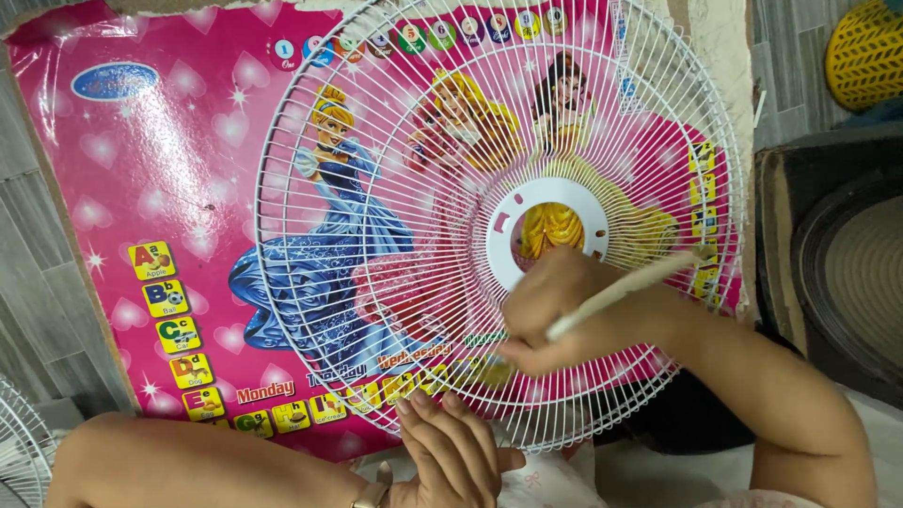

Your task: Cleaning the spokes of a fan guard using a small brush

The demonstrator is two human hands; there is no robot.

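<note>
Head view: your right hand is closed around a thin pale stick, much like a brush handle, which slants up to the right across your knuckles; its lower tip is hidden among your fingers, down by the wires. Your left hand lies flat with fingers together on the near rim of the grille, pressing it and gripping nothing; a pale strap shows at that wrist.

The grille is a round white fan guard of thin wires that fan out from a flat white plastic hub ring with small slots and an open centre. It lies on a glossy pink poster printed with hearts, cartoon figures in ball gowns and a column of small yellow picture squares. The poster's colours show through the wires. The poster rests on a floor of grey wood-look planks.

At upper right sits a yellow plastic basket with a lattice wall; you cannot tell what is inside it. Below it stands a dark box that holds a round black ribbed disc. The edge of a second white wire guard shows at lower left.
</note>
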